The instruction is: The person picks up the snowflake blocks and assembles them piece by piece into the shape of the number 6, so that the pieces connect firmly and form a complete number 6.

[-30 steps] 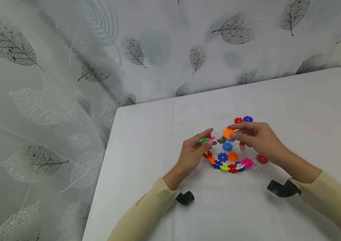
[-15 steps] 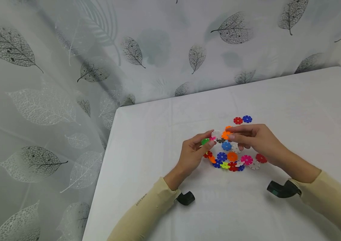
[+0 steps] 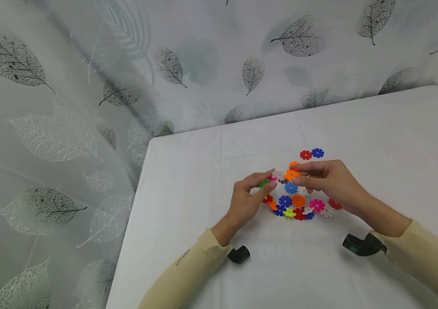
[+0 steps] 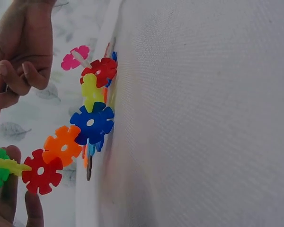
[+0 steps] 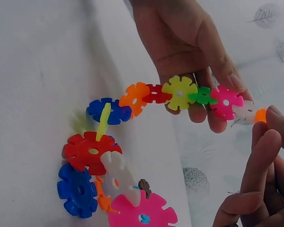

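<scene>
My left hand (image 3: 244,195) pinches one end of a chain of interlocking plastic snowflake discs near its pink disc (image 5: 227,98). From there the chain runs through green, yellow (image 5: 180,93), red and orange discs to a blue disc (image 5: 109,111) lower down. A white disc (image 3: 278,175) sticks out beyond the pink one. Thumb and fingers of my right hand (image 3: 331,182) pinch an orange disc (image 3: 291,174) at the white disc's edge. Whether their slots interlock, I cannot tell. In the right wrist view, fingertips mostly cover the orange disc.
Loose discs lie around the chain on the white table (image 3: 203,171): a red one (image 3: 305,155) and a blue one (image 3: 317,152) behind, light blue (image 3: 290,187) and orange (image 3: 298,201) ones in the middle. A leaf-patterned curtain (image 3: 203,64) hangs behind the table.
My right hand has brought the orange disc slightly left and down, against the white disc. Another orange disc behind it has come into sight. The left hand stays almost in place.
</scene>
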`<state>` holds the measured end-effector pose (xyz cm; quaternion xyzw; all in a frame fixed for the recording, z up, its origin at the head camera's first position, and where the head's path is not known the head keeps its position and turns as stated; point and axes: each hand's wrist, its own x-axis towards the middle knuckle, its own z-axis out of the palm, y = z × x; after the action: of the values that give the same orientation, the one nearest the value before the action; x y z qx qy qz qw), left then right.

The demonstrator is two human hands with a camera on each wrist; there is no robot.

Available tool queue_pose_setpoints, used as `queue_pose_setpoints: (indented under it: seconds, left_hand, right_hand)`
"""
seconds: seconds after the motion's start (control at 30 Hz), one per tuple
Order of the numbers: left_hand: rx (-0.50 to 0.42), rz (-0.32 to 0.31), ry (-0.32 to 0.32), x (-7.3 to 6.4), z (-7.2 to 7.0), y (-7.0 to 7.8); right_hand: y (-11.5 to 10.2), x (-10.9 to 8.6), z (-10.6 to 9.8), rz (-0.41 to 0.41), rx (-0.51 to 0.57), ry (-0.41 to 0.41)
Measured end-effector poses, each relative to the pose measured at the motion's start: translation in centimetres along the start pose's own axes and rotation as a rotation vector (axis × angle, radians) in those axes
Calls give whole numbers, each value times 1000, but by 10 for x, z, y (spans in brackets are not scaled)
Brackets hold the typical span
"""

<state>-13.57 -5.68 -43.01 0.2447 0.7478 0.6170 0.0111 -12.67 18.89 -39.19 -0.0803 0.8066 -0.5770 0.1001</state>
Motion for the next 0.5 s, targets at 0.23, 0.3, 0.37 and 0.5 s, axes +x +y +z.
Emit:
queue_pose_setpoints:
  seconds: [0.23, 0.3, 0.37, 0.5]
  left_hand:
    - [-10, -2, 30, -2, 3, -1]
    - [-10, -5, 35, -2, 3, 0]
    - [-7, -6, 36, -2, 4, 1]
    - [9, -33, 34, -2, 5, 5]
  right_hand:
    - [-3, -1, 3, -40, -21, 28]
    - [-2, -1, 3, -48, -31, 33]
    - [-1, 0, 3, -48, -33, 34]
    - [1, 0, 3, -38, -18, 29]
